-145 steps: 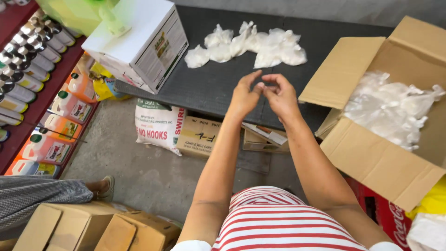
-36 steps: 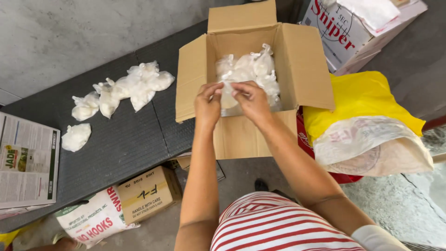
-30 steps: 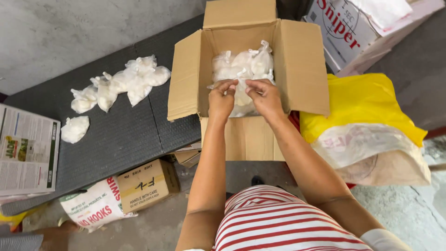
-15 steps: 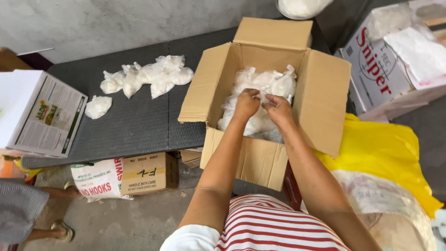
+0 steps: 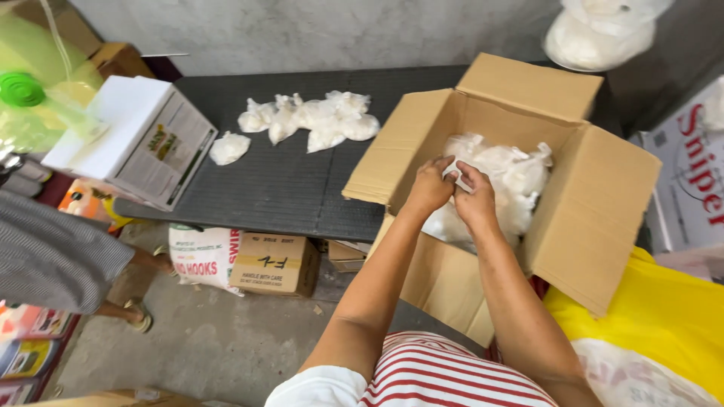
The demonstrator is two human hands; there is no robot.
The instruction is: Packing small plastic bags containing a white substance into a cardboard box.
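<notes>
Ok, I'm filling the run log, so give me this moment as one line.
left hand: on bag | right hand: on bag | bags in open box | more packets on table

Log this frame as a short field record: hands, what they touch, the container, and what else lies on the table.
left hand: inside the box, fingers closed on a white plastic packet
right hand: inside the box, gripping the same packet
cardboard box: open, flaps out, part filled with white packets
dark table: loose heap of white packets; one apart at its left; white carton at left end
under table: small brown carton
</notes>
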